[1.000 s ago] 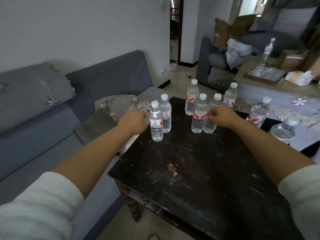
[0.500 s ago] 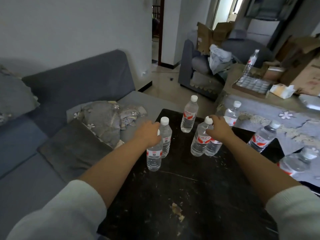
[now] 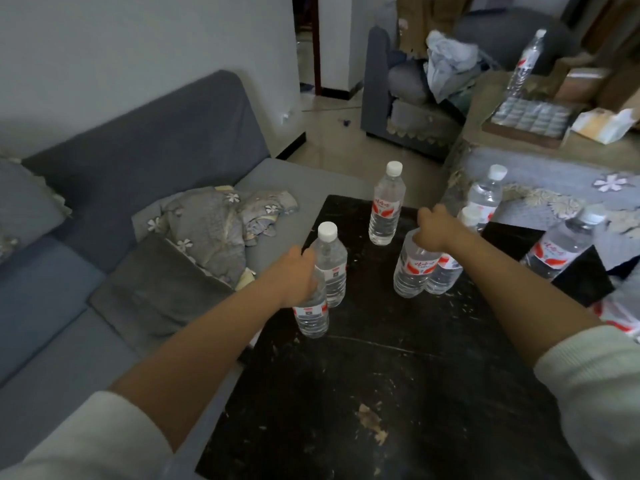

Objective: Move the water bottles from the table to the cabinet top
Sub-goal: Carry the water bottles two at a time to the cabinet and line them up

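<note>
A grey sofa occupies the left side, with a crumpled floral cloth lying on its seat. Beside it stands the dark, scratched table, which carries clear plastic water bottles with white caps and red-and-white labels; each appears filled with clear water. At the far right, a lower surface covered by a floral cover holds a shallow tray of small packaged items, with one tall bottle standing upright just behind it. On the table, the left hand is curled round the upper part of the near-left bottle, which stands touching a second upright bottle. The right hand grips the tops of a bottle pair standing side by side in contact. A single bottle stands apart near the far table edge. Two further bottles and sit at the right table edge, the nearer one tilted.
</note>
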`<control>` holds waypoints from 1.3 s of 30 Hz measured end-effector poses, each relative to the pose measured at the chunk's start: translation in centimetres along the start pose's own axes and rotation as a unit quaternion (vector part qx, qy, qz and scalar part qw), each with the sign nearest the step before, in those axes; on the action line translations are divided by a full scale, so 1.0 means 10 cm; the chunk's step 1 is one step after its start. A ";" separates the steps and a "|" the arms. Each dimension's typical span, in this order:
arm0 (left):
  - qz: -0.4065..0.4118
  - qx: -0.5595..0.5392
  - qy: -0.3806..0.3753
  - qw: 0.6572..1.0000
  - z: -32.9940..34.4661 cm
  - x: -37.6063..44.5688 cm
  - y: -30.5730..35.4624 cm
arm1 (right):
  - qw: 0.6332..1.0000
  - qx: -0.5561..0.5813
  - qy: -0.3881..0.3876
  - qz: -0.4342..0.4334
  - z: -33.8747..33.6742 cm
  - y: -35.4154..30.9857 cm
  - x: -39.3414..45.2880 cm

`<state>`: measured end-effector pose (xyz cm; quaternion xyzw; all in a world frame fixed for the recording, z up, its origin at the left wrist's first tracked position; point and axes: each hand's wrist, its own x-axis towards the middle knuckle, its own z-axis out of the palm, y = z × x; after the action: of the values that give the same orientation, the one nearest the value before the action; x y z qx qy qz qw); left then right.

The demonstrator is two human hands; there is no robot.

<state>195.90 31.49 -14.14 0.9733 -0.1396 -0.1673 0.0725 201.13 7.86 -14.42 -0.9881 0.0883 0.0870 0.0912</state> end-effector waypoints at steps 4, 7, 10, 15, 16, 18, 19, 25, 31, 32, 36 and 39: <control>0.034 0.000 -0.001 0.999 0.04 -0.02 -0.10 | 1.000 0.019 0.019 -0.004 0.11 0.03 -0.22; 0.060 -0.016 0.010 0.998 0.06 -0.04 -0.16 | 0.997 0.074 0.031 -0.002 0.18 0.06 -0.47; 0.088 -0.072 0.048 0.992 0.10 -0.05 -0.15 | 0.991 0.116 0.051 0.047 0.27 0.05 -0.82; 0.178 -0.112 0.037 0.977 0.18 -0.13 0.00 | 0.970 0.165 0.077 0.161 0.28 0.03 -1.49; 0.198 -0.109 0.034 0.974 0.20 -0.16 0.05 | 0.966 0.166 0.062 0.187 0.27 0.03 -1.65; 0.243 -0.092 0.030 0.965 0.21 -0.23 0.21 | 0.959 0.160 0.032 0.232 0.26 0.06 -2.01; 0.268 -0.079 0.023 0.960 0.23 -0.28 0.33 | 0.954 0.159 0.021 0.253 0.27 0.08 -2.22; 0.456 -0.029 -0.070 0.887 0.54 -0.86 1.27 | 0.909 0.173 0.031 0.377 0.45 0.26 -3.59; 0.593 -0.016 -0.130 0.795 0.97 -1.77 2.28 | 0.842 0.187 0.083 0.499 0.60 0.56 -4.90; 0.612 -0.011 -0.132 0.779 1.04 -1.91 2.43 | 0.832 0.189 0.090 0.514 0.63 0.62 -5.10; 0.671 0.009 -0.171 0.722 1.40 -2.67 3.07 | 0.781 0.211 0.103 0.579 0.74 0.86 -6.03; 0.695 0.049 -0.194 0.690 1.60 -3.12 3.47 | 0.761 0.219 0.109 0.601 0.83 1.08 -6.66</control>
<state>153.54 6.26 -13.01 0.5460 -0.7953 -0.2469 0.0912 133.26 9.56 -11.78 -0.6887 0.6896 -0.0065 0.2239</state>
